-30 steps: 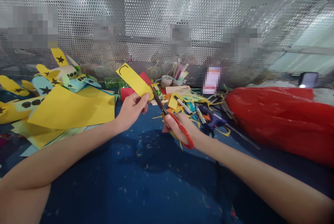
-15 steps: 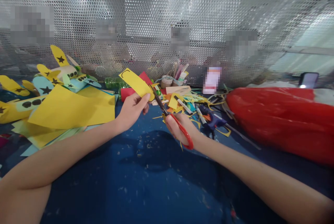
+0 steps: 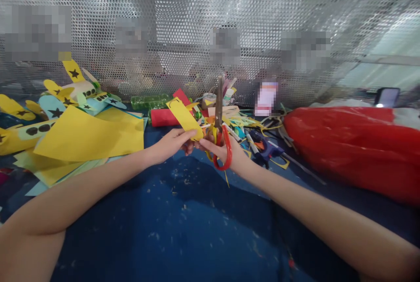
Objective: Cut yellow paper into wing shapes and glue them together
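My left hand [image 3: 172,144] pinches the lower end of a yellow paper strip [image 3: 183,118] that slants up to the left above the blue table [image 3: 183,220]. My right hand [image 3: 225,150] is closed on red-handled scissors [image 3: 220,137]; their blades point straight up, away from the strip. The fingertips of my right hand touch the strip's lower end, right next to my left fingers.
Yellow sheets [image 3: 88,135] and paper planes with black stars [image 3: 75,91] lie at the left. Scraps, a red roll [image 3: 166,117], a green bottle [image 3: 147,101], a glue gun [image 3: 267,150] and a cup of sticks clutter the middle. A red plastic bag [image 3: 354,150] fills the right. Perforated metal screen behind.
The scissors swung from slanting at the strip to pointing straight up. My right hand moved left to meet my left hand at the strip, which dropped lower.
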### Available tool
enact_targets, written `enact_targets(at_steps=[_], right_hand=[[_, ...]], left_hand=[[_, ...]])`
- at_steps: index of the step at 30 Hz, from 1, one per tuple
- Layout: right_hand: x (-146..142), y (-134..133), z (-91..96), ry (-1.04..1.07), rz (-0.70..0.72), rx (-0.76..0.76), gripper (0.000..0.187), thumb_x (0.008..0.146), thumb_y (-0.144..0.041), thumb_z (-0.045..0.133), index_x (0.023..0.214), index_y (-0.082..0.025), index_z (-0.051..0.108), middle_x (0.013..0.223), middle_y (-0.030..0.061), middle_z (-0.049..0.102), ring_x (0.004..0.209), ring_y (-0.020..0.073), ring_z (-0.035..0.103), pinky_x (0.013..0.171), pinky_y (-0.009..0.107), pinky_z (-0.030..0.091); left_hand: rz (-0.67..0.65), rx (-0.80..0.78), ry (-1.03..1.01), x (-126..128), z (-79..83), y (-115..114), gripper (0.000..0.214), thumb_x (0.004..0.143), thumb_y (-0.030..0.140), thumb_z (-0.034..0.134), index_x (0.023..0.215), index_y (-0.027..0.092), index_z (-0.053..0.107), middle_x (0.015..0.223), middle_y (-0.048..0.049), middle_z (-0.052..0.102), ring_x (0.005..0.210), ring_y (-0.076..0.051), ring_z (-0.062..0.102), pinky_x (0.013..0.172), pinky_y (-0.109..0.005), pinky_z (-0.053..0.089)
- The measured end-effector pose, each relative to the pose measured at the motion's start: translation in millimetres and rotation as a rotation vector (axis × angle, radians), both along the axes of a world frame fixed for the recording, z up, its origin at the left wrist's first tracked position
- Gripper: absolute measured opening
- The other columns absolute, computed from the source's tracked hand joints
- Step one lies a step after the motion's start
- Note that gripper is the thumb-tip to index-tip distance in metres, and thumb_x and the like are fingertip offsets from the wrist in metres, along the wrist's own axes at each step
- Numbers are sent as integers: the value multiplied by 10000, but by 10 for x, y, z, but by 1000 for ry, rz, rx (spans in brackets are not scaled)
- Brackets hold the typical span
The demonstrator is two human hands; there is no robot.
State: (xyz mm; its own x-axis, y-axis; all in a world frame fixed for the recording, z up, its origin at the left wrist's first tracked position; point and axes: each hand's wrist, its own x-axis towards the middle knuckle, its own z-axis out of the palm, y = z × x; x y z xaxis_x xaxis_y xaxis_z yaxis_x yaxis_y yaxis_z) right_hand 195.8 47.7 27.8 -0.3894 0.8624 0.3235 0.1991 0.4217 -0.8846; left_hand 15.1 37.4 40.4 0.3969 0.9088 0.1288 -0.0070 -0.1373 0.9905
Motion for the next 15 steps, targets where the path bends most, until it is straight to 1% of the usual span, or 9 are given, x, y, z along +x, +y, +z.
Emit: enact_targets(at_steps=[2,4,5,7,9,12,13,15], right_hand=[[-23,24,-28,104,31,-60,430,716,-535,707,656,-217,424,594,-40,493,557,127,529,541,280,442],[-40,29,-53,196,57,-143,442,698,-508,733,679,-228,391,596,-59,464,532,122,528,521,281,438],[-46,28,-61,230,67,-182,453,683,-494,749,689,-232,379,596,-66,453,521,121,532,511,281,438],[-51,28,-74,273,84,-247,476,644,-457,784,698,-234,367,604,-76,450,506,117,542,498,277,437],[-51,34,-89,290,85,-296,484,615,-409,807,692,-228,366,610,-83,455,494,104,540,493,266,435],[-51,47,-130,250,89,-336,462,615,-361,807,687,-222,373,594,-90,456,484,93,530,488,255,437],[-51,49,-146,226,105,-344,452,623,-362,801,689,-222,376,585,-90,460,484,95,529,485,254,438],[-50,46,-167,173,148,-361,447,633,-382,791,693,-226,377,564,-88,466,484,104,530,477,254,443]], left_hand=[[-54,-4,82,2,-41,8,363,854,448,516,666,146,590,606,-13,555,535,-108,497,545,-256,430],[-81,12,180,0,-80,21,381,865,444,507,641,148,594,600,-13,559,532,-107,503,566,-260,433],[-74,14,216,-2,-98,30,380,865,440,511,634,150,595,587,-11,559,526,-109,507,571,-262,435],[-12,-1,224,-7,-128,56,352,857,432,529,654,153,602,576,-10,570,523,-119,527,570,-269,448],[97,-14,132,-16,-145,89,304,841,429,556,725,155,615,630,-23,615,559,-138,566,572,-280,476],[262,19,-91,-34,-148,137,293,813,440,602,832,151,642,798,-59,687,686,-169,629,635,-304,523],[302,36,-157,-40,-146,149,300,800,443,623,840,148,653,830,-65,697,714,-171,637,666,-310,531],[362,48,-249,-50,-139,163,305,766,441,672,825,142,673,828,-63,706,734,-166,645,719,-312,533]])
